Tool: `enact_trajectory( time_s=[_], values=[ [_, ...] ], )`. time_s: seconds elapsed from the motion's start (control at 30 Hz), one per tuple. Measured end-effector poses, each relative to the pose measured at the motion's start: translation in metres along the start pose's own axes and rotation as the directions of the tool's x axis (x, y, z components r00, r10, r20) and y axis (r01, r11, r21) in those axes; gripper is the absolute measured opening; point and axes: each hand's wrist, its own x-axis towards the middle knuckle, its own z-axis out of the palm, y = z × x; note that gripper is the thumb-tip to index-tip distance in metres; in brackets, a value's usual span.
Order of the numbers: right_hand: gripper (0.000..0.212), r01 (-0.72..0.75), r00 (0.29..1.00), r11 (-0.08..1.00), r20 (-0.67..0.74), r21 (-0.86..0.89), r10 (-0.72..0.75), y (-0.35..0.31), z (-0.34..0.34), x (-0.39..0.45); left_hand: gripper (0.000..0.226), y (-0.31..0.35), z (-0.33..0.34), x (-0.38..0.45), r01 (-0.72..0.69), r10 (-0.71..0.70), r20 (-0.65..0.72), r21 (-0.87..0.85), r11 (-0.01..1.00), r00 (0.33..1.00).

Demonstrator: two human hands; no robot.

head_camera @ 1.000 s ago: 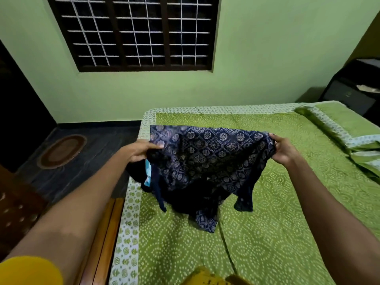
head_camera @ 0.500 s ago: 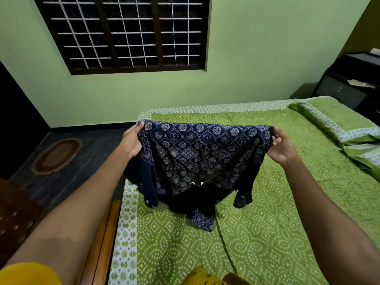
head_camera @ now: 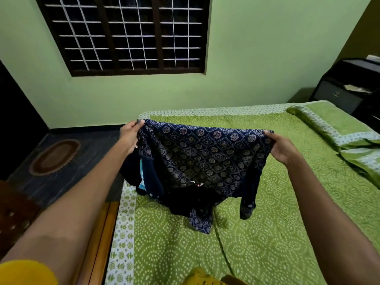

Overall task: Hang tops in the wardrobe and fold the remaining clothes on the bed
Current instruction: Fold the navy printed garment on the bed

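I hold a navy patterned top [head_camera: 203, 155] spread out above the green bed [head_camera: 277, 233]. My left hand [head_camera: 130, 136] pinches its upper left corner. Its upper right corner is gripped by my right hand [head_camera: 281, 148]. The cloth hangs between them, one sleeve dangling at the lower right. Beneath it a heap of dark clothes [head_camera: 185, 200] with a light blue piece lies near the bed's left edge, partly hidden by the top.
Green pillows [head_camera: 337, 128] lie at the right end of the bed. A dark cabinet [head_camera: 347, 87] stands beyond them. An oval rug [head_camera: 54, 157] is on the dark floor at left. The wooden bed frame [head_camera: 98, 239] runs along the near left edge.
Both hands have raised the top and drawn it wider, so the cloth is stretched flatter than a second ago. The heap below has not moved.
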Motion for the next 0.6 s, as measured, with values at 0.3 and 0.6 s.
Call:
enact_trajectory(
  time_s=[0.3,0.6],
  values=[
    [0.012,0.123,0.960,0.992,0.251,0.010,-0.121,-0.004,-0.016,-0.030,0.024,0.037,-0.019,0.001,-0.152,0.144,0.115,0.063,0.986,0.983],
    [0.025,0.023,0.865,1.000,-0.501,0.011,-0.015,0.024,0.079,-0.020,0.034,-0.001,0.016,0.019,-0.006,0.018,-0.155,0.074,0.997,0.988]
  ],
)
